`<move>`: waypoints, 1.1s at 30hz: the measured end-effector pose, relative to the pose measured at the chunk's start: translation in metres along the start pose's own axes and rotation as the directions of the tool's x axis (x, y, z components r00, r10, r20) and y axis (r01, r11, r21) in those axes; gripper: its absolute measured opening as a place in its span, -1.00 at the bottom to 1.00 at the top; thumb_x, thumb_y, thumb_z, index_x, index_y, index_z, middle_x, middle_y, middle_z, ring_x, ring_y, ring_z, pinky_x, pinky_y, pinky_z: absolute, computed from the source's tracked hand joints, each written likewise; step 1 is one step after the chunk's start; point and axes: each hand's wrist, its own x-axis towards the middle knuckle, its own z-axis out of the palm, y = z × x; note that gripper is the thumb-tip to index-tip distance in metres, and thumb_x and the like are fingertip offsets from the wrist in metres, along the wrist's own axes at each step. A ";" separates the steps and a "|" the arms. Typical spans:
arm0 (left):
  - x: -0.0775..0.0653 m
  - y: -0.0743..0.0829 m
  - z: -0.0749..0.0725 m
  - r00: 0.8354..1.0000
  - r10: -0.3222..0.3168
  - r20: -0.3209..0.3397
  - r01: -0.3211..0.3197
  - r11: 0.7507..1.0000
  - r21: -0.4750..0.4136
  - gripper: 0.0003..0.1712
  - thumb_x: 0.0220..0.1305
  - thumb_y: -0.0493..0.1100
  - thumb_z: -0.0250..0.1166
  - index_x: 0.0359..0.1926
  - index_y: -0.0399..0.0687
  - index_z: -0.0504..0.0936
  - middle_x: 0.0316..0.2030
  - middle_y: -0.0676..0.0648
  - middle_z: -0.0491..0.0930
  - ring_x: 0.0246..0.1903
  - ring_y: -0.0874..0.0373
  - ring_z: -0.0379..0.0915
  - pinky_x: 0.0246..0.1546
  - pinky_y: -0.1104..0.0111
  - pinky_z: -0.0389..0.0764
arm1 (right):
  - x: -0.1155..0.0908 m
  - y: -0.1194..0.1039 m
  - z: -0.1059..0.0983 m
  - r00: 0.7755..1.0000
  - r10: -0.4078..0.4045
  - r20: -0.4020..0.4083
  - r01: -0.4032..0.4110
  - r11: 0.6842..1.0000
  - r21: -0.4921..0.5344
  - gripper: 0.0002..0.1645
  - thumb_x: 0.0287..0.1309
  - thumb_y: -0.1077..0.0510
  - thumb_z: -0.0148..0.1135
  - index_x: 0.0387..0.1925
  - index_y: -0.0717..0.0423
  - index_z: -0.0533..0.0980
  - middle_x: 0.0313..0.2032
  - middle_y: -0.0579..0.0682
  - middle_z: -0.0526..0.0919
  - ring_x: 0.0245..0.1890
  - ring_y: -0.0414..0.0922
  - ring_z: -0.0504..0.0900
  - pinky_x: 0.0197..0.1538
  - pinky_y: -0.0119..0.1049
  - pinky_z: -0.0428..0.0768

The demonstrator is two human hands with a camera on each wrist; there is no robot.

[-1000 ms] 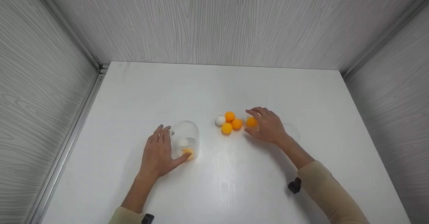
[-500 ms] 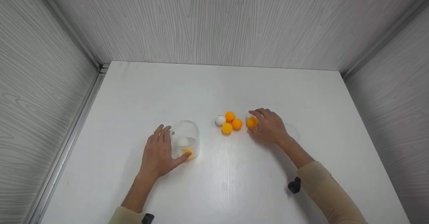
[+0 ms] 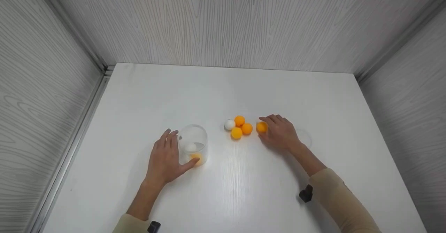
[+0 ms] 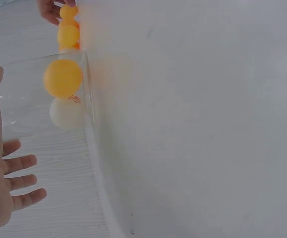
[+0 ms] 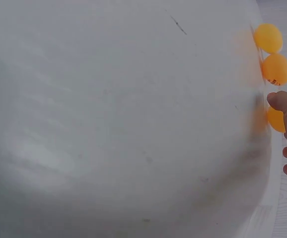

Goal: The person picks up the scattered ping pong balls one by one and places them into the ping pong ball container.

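A clear plastic cylinder container (image 3: 192, 135) stands upright, holding an orange ping-pong ball (image 4: 63, 78) and a white ping-pong ball (image 4: 66, 113) at its bottom. My left hand (image 3: 164, 160) rests against its left and near sides, fingers straight and spread, thumb touching the near wall. To the right, my right hand (image 3: 278, 132) pinches another orange ping-pong ball (image 3: 262, 127) at the table between thumb and fingers. In the right wrist view the thumb (image 5: 281, 100) lies over this ball. Just left of it sit a white ball (image 3: 229, 124) and several orange balls (image 3: 236, 133) in a cluster.
A faint clear ring, perhaps a lid, (image 3: 304, 138) lies on the white table (image 3: 223, 187) behind the right wrist. Grey wood-grain panels (image 3: 223, 24) wall the table at the back and both sides.
The right hand's thumb and fingers have closed in on the orange ball, which had been between them while spread. The left hand and container look the same.
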 end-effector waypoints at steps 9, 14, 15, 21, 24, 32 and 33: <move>0.000 0.000 -0.001 1.000 0.001 0.004 -0.001 1.000 0.003 0.19 0.07 0.49 0.40 0.37 -0.38 0.40 0.30 -0.35 0.56 0.42 -0.27 0.41 0.35 -0.07 0.59 | -0.001 -0.003 -0.001 0.997 0.056 0.061 -0.056 0.998 0.010 -0.39 0.30 -0.13 0.38 0.31 -0.04 0.56 0.08 0.04 0.71 0.07 0.06 0.66 0.23 0.00 0.70; 0.000 0.000 -0.001 1.000 0.005 0.007 -0.005 1.000 0.014 0.19 0.07 0.50 0.39 0.36 -0.39 0.40 0.30 -0.35 0.56 0.42 -0.27 0.41 0.34 -0.06 0.59 | -0.002 -0.003 -0.001 0.997 0.055 0.057 -0.056 0.998 0.011 -0.39 0.30 -0.12 0.39 0.31 -0.04 0.56 0.06 0.04 0.71 0.06 0.06 0.66 0.22 -0.01 0.71; 0.000 0.000 -0.001 1.000 0.004 0.007 -0.004 1.000 0.012 0.19 0.07 0.50 0.39 0.36 -0.40 0.41 0.30 -0.35 0.57 0.42 -0.27 0.41 0.34 -0.06 0.59 | -0.002 -0.003 -0.001 0.997 0.052 0.049 -0.052 0.999 0.012 -0.40 0.29 -0.12 0.40 0.30 -0.04 0.57 0.06 0.03 0.72 0.06 0.06 0.66 0.22 -0.01 0.71; 0.000 0.000 -0.002 1.000 -0.006 0.009 0.006 1.000 -0.009 0.19 0.06 0.49 0.40 0.36 -0.40 0.42 0.30 -0.35 0.57 0.44 -0.28 0.40 0.36 -0.09 0.57 | -0.004 -0.002 0.001 1.000 0.022 -0.008 -0.022 1.000 0.013 -0.44 0.28 -0.08 0.43 0.26 -0.02 0.60 0.03 0.04 0.74 0.03 0.07 0.69 0.17 -0.04 0.73; 0.000 0.000 -0.002 1.000 -0.007 0.012 0.007 1.000 -0.011 0.19 0.06 0.49 0.40 0.36 -0.40 0.42 0.30 -0.35 0.56 0.44 -0.28 0.40 0.36 -0.09 0.57 | -0.004 -0.002 0.001 1.000 0.013 -0.018 -0.013 1.000 0.012 -0.45 0.28 -0.08 0.44 0.24 -0.02 0.60 0.02 0.04 0.74 0.01 0.06 0.69 0.14 -0.06 0.74; 0.000 0.000 -0.001 1.000 -0.013 0.017 0.013 1.000 -0.024 0.18 0.06 0.49 0.41 0.36 -0.39 0.42 0.31 -0.35 0.56 0.45 -0.28 0.38 0.37 -0.10 0.56 | -0.005 -0.002 0.002 1.000 0.004 -0.030 -0.003 1.000 0.023 -0.50 0.30 -0.03 0.43 0.22 -0.02 0.62 -0.02 0.03 0.75 -0.02 0.06 0.69 0.13 -0.07 0.74; 0.000 0.000 -0.001 1.000 -0.014 0.018 0.015 1.000 -0.027 0.18 0.06 0.49 0.41 0.36 -0.39 0.42 0.31 -0.35 0.56 0.45 -0.28 0.38 0.37 -0.10 0.56 | -0.005 -0.001 0.002 0.999 0.000 -0.035 0.001 1.000 0.023 -0.50 0.30 -0.03 0.43 0.22 -0.02 0.62 -0.02 0.04 0.75 -0.02 0.06 0.69 0.12 -0.07 0.74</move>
